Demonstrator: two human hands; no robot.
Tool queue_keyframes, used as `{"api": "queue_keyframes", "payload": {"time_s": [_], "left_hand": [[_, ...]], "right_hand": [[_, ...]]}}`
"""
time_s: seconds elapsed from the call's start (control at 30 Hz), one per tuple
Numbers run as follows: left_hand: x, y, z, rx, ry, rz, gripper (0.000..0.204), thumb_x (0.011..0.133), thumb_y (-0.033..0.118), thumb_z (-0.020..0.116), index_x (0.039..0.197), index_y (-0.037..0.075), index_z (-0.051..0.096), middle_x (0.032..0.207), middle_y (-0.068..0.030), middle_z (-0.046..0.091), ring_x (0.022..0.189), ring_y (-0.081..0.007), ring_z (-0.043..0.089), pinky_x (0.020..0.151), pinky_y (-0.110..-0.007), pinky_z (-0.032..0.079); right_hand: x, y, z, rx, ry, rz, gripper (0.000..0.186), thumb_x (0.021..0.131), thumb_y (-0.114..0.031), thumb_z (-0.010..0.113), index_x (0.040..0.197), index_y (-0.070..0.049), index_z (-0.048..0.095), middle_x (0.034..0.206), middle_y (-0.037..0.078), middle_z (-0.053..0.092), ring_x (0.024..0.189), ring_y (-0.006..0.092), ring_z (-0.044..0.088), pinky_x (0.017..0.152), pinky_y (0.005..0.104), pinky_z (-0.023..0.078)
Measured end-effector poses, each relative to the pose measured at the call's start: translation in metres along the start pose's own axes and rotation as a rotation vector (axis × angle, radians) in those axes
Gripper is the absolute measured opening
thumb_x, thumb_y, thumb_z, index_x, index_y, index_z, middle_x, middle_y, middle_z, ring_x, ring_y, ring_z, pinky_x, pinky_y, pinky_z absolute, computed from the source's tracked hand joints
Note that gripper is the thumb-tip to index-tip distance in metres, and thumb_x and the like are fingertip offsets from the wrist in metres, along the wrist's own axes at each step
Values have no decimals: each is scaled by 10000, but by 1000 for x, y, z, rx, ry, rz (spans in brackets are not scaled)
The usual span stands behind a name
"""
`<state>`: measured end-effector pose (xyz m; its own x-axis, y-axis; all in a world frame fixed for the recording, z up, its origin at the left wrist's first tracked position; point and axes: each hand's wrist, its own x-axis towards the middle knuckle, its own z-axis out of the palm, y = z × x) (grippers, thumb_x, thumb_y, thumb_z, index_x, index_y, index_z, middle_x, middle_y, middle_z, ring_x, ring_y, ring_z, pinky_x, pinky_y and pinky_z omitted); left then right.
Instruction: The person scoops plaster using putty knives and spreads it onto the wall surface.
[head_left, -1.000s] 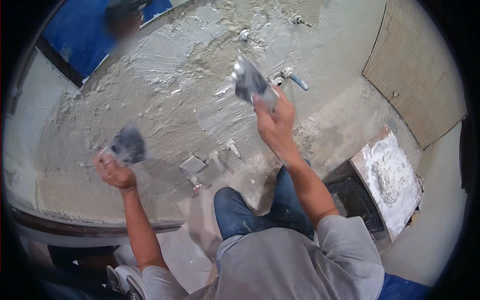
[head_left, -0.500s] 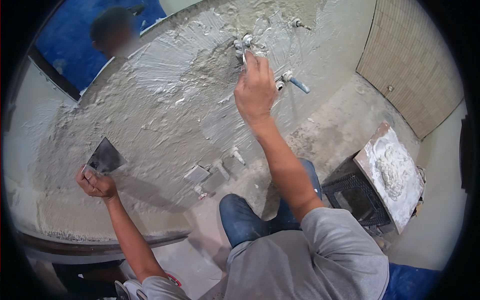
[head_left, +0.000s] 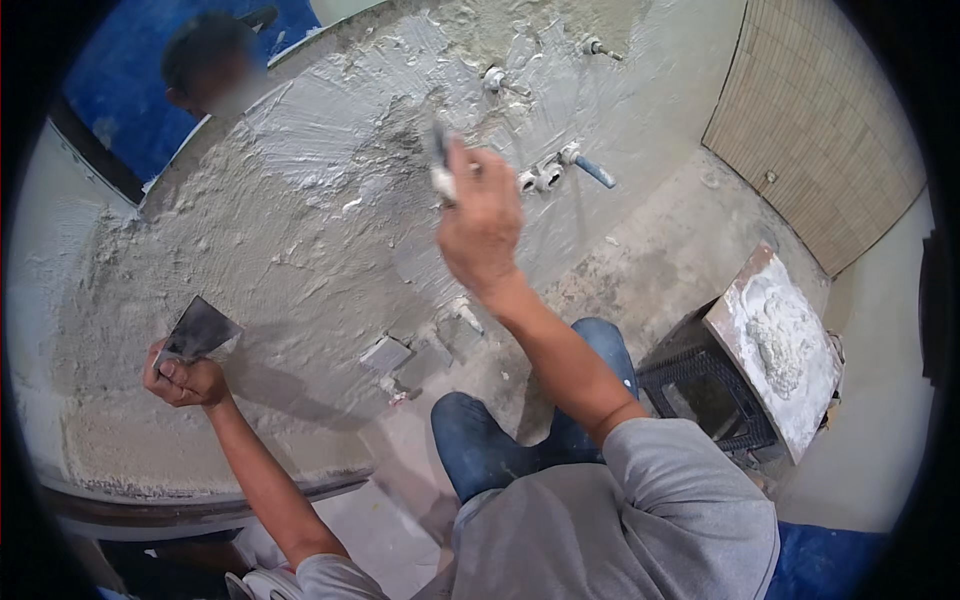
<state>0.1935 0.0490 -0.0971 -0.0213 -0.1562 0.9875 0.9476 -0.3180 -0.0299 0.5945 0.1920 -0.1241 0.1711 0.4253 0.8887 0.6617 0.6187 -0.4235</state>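
The left hand [head_left: 188,380] grips a flat grey metal scraper [head_left: 204,326], the right hand [head_left: 482,220] a blurred, white-smeared blade [head_left: 440,147], before a rough grey wall [head_left: 200,245], seemingly white-coated near its top, uncoated lower left.

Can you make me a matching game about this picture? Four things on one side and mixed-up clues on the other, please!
Things
1. left hand
2. right hand
3. white paste
4. shirt

Clues
A. heaped on a board at the picture's right
B. grey
C. in front of the wall, near its middle, holding a blurred tool
D. at the picture's left, holding a flat dark scraper

Right pairs: 1-D, 2-C, 3-A, 4-B
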Motion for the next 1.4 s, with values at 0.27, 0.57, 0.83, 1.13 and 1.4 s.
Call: {"api": "queue_keyframes", "payload": {"time_s": [0.27,0.57,0.83,1.13,1.4], "left_hand": [[5,9,3,50,-2,-4,342,1084,282,433,1010,-37,531,999,-198,630,848,-267,619,784,-382,515],[2,7,2,58,18,13,338,1095,286,415,1052,-30,527,1001,-186,634,852,-247,617,782,-368,517],[-1,1,0,19,11,41,364,1101,315,424,1062,-34,520,989,-183,640,836,-257,626,769,-380,526],[0,6,2,100,15,10,343,1097,292,425,1058,-34,525,986,-187,642,847,-266,627,794,-382,523],[3,9,4,38,6,47,326,1101,286,419,1050,-22,515,987,-173,637,831,-254,620,772,-380,517]], "right_hand": [[28,21,13,-1,135,99,562,807,10,663,1356,44,549,1158,170,545,1046,375,562,876,457,488],[30,17,14,6,166,143,483,816,8,657,1293,53,598,1122,172,538,1006,366,564,848,450,492],[21,-20,51,-5,196,85,539,809,-25,646,1342,34,588,1119,148,544,998,345,533,853,452,467],[-29,-4,12,44,77,-7,614,779,-5,637,1382,-116,633,1104,77,569,991,276,519,843,409,432],[-4,105,9,-173,227,-288,561,823,-99,698,1332,-334,683,1125,50,595,1019,248,536,849,374,420]]}}
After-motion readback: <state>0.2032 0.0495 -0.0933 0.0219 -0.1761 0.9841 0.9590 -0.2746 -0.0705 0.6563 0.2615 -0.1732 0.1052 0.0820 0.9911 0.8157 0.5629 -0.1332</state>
